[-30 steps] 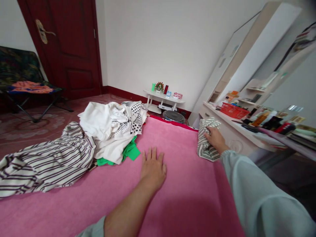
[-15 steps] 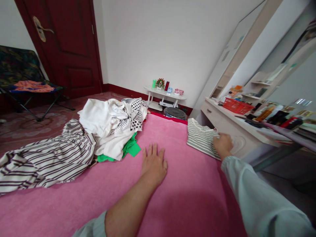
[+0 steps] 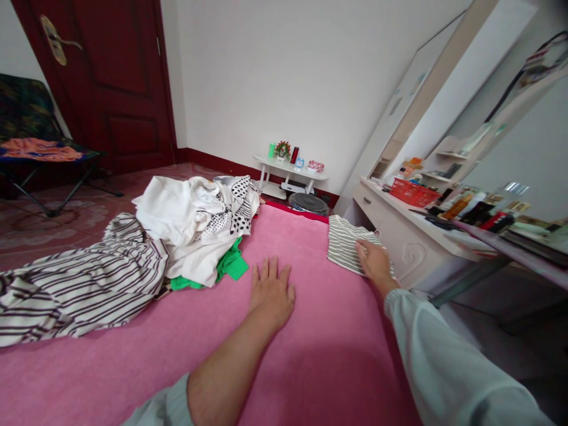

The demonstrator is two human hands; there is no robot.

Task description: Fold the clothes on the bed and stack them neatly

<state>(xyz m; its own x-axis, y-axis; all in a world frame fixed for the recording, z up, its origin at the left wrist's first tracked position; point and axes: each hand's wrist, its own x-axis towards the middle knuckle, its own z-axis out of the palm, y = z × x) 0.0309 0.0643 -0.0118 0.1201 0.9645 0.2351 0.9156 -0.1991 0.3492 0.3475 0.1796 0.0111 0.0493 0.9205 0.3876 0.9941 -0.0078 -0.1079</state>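
My left hand (image 3: 272,293) lies flat on the pink bed cover (image 3: 310,331), its fingers spread and holding nothing. Over the right part of a folded striped shirt (image 3: 344,244) is my right hand (image 3: 375,263), fingers stretched out towards the left. Whether it presses on the cloth or hovers just above it I cannot tell. The shirt has thin dark stripes on white and lies near the bed's right edge. Left of my left hand is a loose heap of white clothes (image 3: 166,207), with a green garment (image 3: 233,263) showing beneath.
A wide-striped garment (image 3: 84,284) spreads across the bed's left side. To the right stands a dressing table (image 3: 386,213) with a red basket (image 3: 413,193) and several bottles. A low white stand (image 3: 290,167) is by the far wall, a folding chair (image 3: 39,154) by the door.
My right hand has moved left from the shirt's right edge to over its surface, and its fingers have straightened. My left hand stays flat. The view has shifted slightly right.
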